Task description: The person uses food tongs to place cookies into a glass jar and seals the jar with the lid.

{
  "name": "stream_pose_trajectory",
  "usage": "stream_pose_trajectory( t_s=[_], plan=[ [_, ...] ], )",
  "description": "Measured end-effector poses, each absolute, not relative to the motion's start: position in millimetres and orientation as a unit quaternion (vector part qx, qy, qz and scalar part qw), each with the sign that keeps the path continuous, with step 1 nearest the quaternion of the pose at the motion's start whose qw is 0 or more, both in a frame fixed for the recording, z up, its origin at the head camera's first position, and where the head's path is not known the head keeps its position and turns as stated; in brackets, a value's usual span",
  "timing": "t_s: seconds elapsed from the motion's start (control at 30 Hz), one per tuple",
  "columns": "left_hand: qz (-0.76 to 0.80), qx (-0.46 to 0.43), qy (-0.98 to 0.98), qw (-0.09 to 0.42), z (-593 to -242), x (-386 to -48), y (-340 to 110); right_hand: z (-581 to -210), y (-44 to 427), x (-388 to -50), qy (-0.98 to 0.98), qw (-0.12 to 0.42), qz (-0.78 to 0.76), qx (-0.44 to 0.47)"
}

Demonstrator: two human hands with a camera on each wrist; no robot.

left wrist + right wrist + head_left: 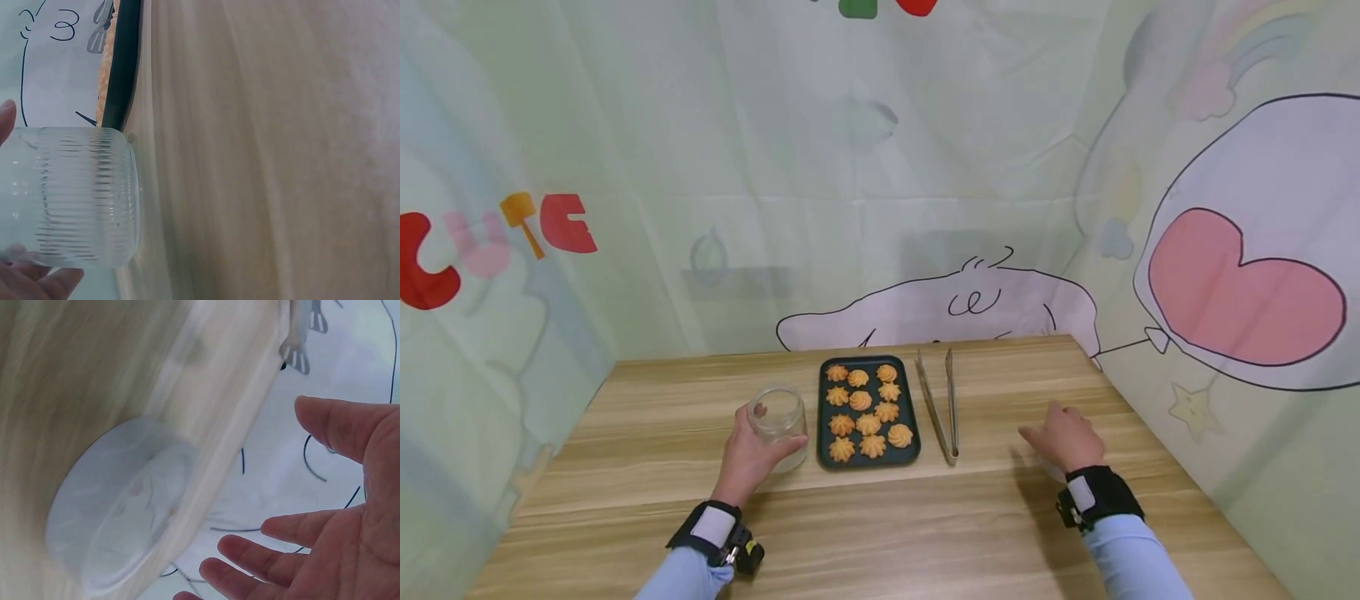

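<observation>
My left hand [749,457] grips a clear glass jar [779,417], thumb on one side and fingers on the other. The jar is upright with its mouth uncovered; fine ribs show on its wall in the left wrist view. Whether its base touches the table I cannot tell. On the right, my right hand [1069,438] is held over the table with fingers spread and nothing in them. Close to it lies a round translucent lid [125,512], mostly hidden under the hand in the head view.
A dark baking tray [823,417] with several swirled cookies [868,423] lies right of the jar. Metal tongs [953,417] rest beside it, tips toward the back. The wooden table [895,533] meets printed curtains at the back and sides.
</observation>
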State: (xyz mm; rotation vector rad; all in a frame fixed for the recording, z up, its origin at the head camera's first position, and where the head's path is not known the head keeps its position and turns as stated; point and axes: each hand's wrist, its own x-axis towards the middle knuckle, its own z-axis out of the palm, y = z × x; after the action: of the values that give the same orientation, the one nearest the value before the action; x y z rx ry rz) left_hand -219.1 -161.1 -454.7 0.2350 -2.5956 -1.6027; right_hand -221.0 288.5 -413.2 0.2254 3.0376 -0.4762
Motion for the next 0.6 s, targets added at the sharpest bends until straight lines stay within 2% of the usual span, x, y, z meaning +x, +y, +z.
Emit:
stream_pose_trajectory(
  t_s=[0.37, 0.6],
  plan=[
    [-0.507, 0.061, -0.859, 0.022, -452.8, -215.0, -168.1, -399.2, 246.9, -234.5, 0.988, 0.044, -0.15, -0.007],
    [-0.466, -0.001, -0.884, 0.027, -443.3, -208.8, -177.6, -394.6, 215.0, -244.4, 0.988, 0.054, -0.143, -0.032]
  ],
)
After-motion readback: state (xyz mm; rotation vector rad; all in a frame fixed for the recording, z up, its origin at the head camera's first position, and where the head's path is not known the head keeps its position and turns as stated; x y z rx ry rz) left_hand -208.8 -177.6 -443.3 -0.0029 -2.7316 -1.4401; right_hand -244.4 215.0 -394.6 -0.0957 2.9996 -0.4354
